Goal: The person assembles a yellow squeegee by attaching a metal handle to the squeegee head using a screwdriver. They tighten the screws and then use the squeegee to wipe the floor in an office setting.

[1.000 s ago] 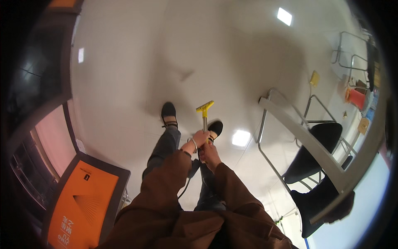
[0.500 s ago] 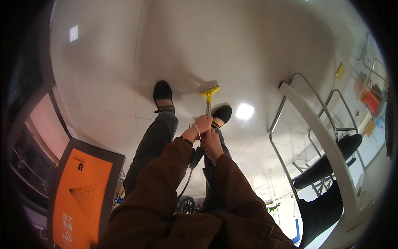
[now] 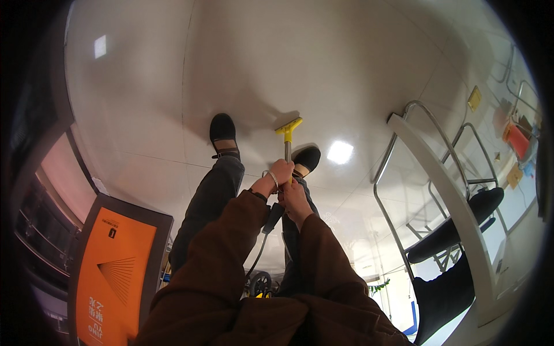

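A scraper with a yellow head and a metal shaft stretches ahead of me, its blade end low over the pale floor near my right shoe. Closed round the shaft is my left hand, with a light bracelet at its wrist. Just below it my right hand grips the yellow lower end of the handle. The two hands touch or nearly touch, and their fingers partly hide the handle. A black plug-like piece on a cable hangs by my left wrist.
My black shoes stand apart on the glossy floor. An orange panel in a dark frame is at the lower left. On the right are a white table edge and a metal-framed chair with black pads. Wheels show below my arms.
The whole view has shifted slightly, so the shoes, floor line and scraper appear a little further left. Both hands keep the same grip.
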Tool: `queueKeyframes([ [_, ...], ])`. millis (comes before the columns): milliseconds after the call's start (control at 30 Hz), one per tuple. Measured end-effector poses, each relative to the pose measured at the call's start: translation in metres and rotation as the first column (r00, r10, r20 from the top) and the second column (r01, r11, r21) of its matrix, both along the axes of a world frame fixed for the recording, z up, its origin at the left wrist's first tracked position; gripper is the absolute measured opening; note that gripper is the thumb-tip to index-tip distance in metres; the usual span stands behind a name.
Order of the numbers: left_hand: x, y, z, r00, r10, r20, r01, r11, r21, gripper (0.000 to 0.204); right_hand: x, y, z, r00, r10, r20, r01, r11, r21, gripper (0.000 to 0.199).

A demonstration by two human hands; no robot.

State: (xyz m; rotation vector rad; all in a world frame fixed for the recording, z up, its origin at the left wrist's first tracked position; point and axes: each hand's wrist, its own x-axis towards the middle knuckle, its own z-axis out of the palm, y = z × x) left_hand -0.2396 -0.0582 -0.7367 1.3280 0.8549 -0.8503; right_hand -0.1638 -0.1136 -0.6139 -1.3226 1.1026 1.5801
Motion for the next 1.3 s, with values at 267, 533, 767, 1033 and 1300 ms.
queueKeyframes([
  [267, 0.013, 0.004, -0.006, 0.82, -0.525, 0.226, 0.443, 0.834, 0.329, 0.023, 0.016, 0.004, 0.0, 0.993, 0.117, -0.008, -0.117, 0.993, 0.021, 0.019],
  [533, 0.009, 0.019, -0.003, 0.956, -0.286, 0.056, 0.287, 0.958, 0.0, 0.021, -0.012, 0.014, -0.005, 0.993, 0.044, 0.109, -0.041, 0.999, -0.035, 0.016],
  [767, 0.001, 0.021, -0.01, 0.992, -0.094, 0.088, 0.094, 0.996, 0.0, 0.03, -0.018, 0.017, -0.009, 0.986, 0.078, 0.147, -0.074, 0.997, -0.034, 0.022],
  [1033, 0.035, 0.016, -0.019, 0.765, -0.599, 0.237, 0.534, 0.795, 0.287, 0.02, 0.015, 0.005, -0.006, 0.956, 0.243, 0.168, -0.245, 0.969, -0.006, 0.031],
  [1300, 0.038, 0.009, -0.029, 0.706, -0.668, 0.234, 0.586, 0.737, 0.335, 0.02, 0.018, 0.002, -0.013, 0.928, 0.288, 0.237, -0.299, 0.954, 0.008, 0.027],
])
